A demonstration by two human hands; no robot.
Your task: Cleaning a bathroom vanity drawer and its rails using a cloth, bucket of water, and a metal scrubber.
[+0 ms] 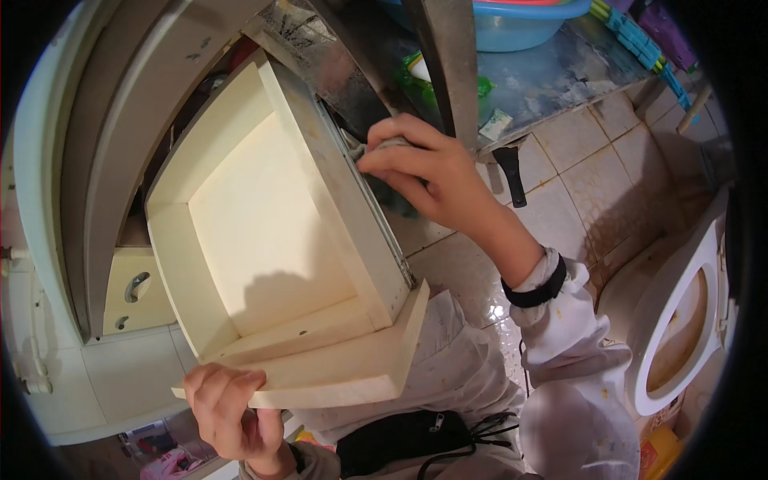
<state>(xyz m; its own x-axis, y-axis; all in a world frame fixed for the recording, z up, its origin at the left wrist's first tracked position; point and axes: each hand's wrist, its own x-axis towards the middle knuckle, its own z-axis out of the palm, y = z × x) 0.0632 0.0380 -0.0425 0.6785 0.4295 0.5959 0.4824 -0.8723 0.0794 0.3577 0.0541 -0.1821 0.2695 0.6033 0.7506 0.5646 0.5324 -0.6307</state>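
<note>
A cream-coloured drawer (264, 222) is pulled out in front of me, its inside bare apart from shadows. My left hand (231, 408) grips the top edge of the drawer's front panel (330, 384) near its left corner, thumb below and fingers above. Along the drawer's right outer side runs a metal slide rail (372, 210). Beside that rail is my right hand (414, 162), its fingers curled around a greyish cloth (393, 143) that is mostly hidden by them.
Metal legs (444, 72) rise right behind my right hand. A blue basin (510, 24) rests on a stained slab (552, 78). At the right stands a toilet with a white seat (684, 336). A black handle (510, 177) juts from the slab's edge over wet floor tiles (540, 210).
</note>
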